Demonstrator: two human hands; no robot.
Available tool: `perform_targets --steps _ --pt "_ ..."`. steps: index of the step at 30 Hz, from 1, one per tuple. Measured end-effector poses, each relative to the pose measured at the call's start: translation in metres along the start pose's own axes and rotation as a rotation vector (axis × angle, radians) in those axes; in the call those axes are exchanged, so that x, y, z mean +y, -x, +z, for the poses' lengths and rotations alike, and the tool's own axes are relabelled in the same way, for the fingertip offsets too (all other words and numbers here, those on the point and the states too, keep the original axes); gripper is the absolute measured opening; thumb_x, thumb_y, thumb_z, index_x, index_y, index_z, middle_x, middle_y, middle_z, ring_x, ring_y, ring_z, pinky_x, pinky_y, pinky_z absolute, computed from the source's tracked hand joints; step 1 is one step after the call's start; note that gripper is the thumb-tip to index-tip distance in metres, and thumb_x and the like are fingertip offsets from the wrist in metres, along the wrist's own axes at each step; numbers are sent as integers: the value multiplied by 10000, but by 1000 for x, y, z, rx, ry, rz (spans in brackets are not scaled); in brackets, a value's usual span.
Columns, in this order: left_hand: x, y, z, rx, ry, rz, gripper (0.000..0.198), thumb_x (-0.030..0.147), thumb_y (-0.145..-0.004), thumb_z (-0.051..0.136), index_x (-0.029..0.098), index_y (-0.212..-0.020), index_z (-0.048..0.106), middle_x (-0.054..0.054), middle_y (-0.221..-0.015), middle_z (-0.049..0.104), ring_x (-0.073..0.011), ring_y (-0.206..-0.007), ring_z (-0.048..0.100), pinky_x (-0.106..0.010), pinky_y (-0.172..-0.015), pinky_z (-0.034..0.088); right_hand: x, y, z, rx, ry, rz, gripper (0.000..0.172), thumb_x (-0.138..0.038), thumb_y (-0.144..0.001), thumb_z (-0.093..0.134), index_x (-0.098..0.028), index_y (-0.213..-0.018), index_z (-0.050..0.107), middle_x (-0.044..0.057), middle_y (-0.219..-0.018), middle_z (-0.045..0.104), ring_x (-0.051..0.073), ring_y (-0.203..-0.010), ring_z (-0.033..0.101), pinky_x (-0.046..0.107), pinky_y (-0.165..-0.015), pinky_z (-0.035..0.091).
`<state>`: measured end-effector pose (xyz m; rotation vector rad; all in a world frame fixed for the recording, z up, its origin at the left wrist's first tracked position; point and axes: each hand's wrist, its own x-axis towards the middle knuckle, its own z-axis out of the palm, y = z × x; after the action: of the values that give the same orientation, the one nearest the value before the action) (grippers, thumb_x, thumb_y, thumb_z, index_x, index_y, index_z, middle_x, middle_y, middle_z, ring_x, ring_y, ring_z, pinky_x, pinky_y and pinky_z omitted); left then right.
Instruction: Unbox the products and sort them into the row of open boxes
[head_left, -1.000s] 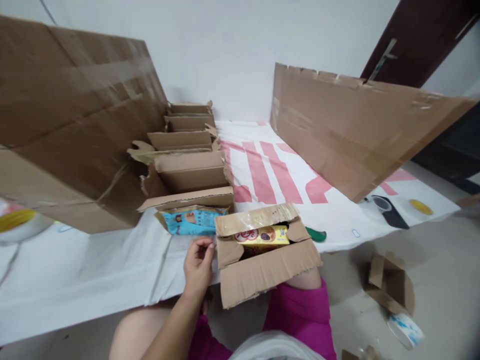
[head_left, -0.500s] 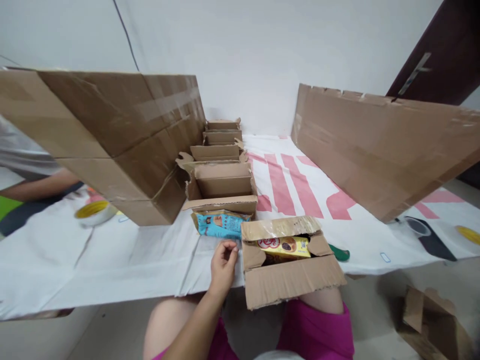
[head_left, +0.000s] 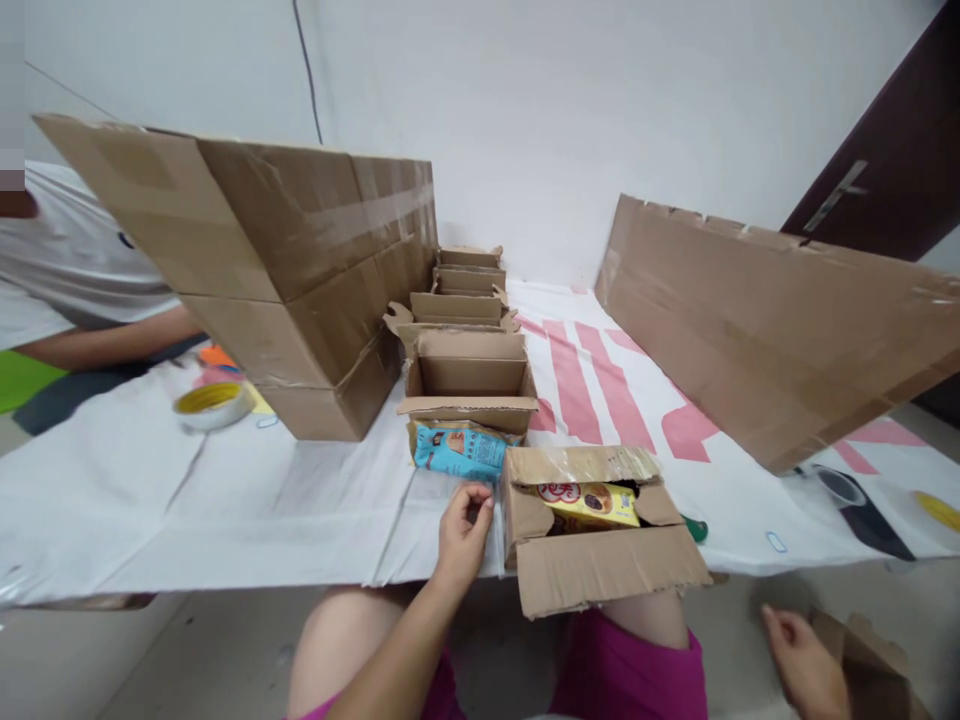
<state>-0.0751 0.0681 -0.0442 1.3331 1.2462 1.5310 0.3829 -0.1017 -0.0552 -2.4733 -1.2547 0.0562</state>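
Observation:
My left hand (head_left: 463,528) rests at the table's near edge with its fingers curled, nothing visible in them, right beside the left wall of a small open cardboard box (head_left: 600,575). That box holds a yellow snack packet (head_left: 592,503). A blue snack packet (head_left: 457,452) lies just beyond my left hand, in front of a row of open cardboard boxes (head_left: 469,375). My right hand (head_left: 804,662) is low at the right over the floor, fingers apart, close to a crumpled cardboard box (head_left: 874,665).
A big taped carton (head_left: 300,260) stands at the left and a long cardboard sheet (head_left: 765,330) leans at the right. A tape roll (head_left: 210,405), a green object (head_left: 696,528) and a black tape roll (head_left: 840,487) lie on the white sheet. Another person's arm (head_left: 97,345) is at the far left.
The view has swung left and back, bringing the other person into sight. My right hand has come into view at the lower right. My left hand stays beside the small box.

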Motion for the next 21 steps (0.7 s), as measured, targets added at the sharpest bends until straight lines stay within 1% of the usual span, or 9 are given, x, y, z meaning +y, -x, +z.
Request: perform_targets --steps 2,4,6,9,11,13,15,17,21 --pt "1 0 0 -1 -1 1 177 363 -785 615 188 -814 603 -25 -777 602 -169 -743 580 -279 -695 464 -21 -28 -3 66 -103 93 341 -544 -818 468 -275 -658 603 68 -610 656 310 -569 644 419 -521 505" --pt "1 0 0 -1 -2 0 188 374 -780 624 190 -811 605 -24 -774 603 -171 -744 582 -282 -697 467 -53 -45 -19 176 -235 5 352 -583 -800 439 -268 -696 558 52 -616 643 284 -596 636 401 -579 508" --pt "2 0 1 -3 -4 -3 201 387 -776 632 191 -813 611 -22 -772 609 -172 -742 587 -284 -700 471 -95 -50 -40 250 -393 -169 347 -563 -818 417 -250 -752 551 37 -652 637 240 -633 628 363 -637 512" --pt "3 0 0 -22 4 -11 249 427 -777 637 187 -843 626 -37 -802 634 -185 -765 603 -299 -717 482 -163 -39 -67 182 -478 -524 258 -475 -849 499 -234 -836 591 47 -762 663 219 -722 634 337 -684 513" --pt "5 1 -1 -73 17 -10 307 463 -786 630 184 -915 641 -63 -877 654 -204 -818 615 -321 -752 491 -201 -26 -78 60 -488 -826 139 -349 -879 529 -239 -881 614 59 -847 668 216 -815 634 336 -732 513" --pt "7 2 -4 -160 42 32 407 508 -800 611 191 -1054 634 -100 -1023 651 -237 -929 615 -355 -814 491 -232 -15 -84 -79 -455 -1060 124 -266 -890 534 -242 -967 628 72 -929 676 218 -898 628 353 -793 514" --pt "9 3 -6 -258 66 116 563 579 -797 587 213 -1224 568 -138 -1232 580 -291 -1124 557 -410 -915 465 -254 -8 -86 -211 -360 -1163 188 -250 -906 520 -239 -1057 631 85 -987 684 222 -947 625 367 -824 519" --pt "12 4 -7 -343 70 197 733 662 -751 588 235 -1337 476 -157 -1414 435 -346 -1316 401 -484 -1037 377 -268 -7 -86 -285 -268 -1180 226 -265 -922 493 -239 -1093 639 91 -1020 691 226 -973 627 377 -840 526" --pt "14 4 -7 -464 28 256 952 641 -627 725 259 -1414 349 -166 -1535 222 -381 -1431 189 -560 -1146 175 -276 -16 -83 -295 -190 -1148 253 -310 -926 491 -256 -1116 648 93 -1149 664 232 -1058 611 393 -892 519"
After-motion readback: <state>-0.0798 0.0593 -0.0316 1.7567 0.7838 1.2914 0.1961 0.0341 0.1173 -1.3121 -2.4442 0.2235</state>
